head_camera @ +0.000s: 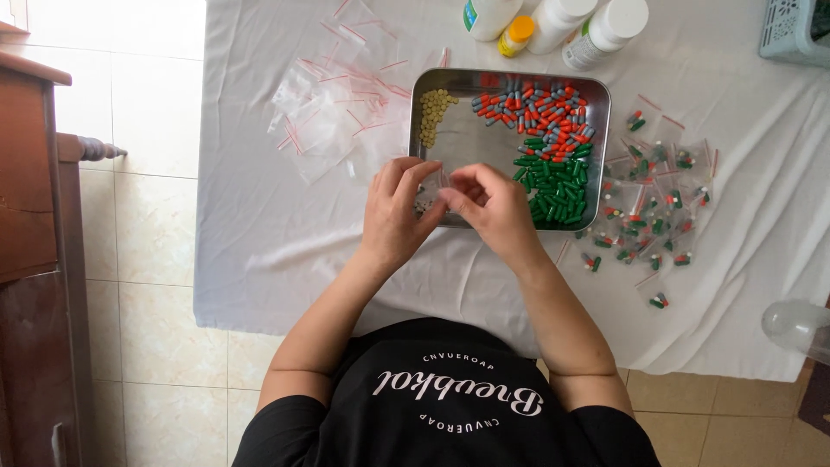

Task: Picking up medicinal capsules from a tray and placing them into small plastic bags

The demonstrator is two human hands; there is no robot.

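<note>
My left hand [393, 212] and my right hand [493, 207] meet over the near edge of a steel tray [462, 79], fingertips pinching a small clear zip bag [441, 183] between them. The bag is mostly hidden by my fingers, so I cannot tell what is inside it. The tray holds a patch of small yellow tablets [434, 114] at the far left, red-and-grey capsules [540, 108] at the far right, and green capsules [558, 182] at the near right.
A loose pile of empty clear zip bags [333, 112] lies left of the tray. Several filled small bags [653, 212] lie scattered to its right. Pill bottles [571, 22] stand at the table's far edge, beside a pale blue basket [791, 30]. A wooden cabinet [35, 242] stands at left.
</note>
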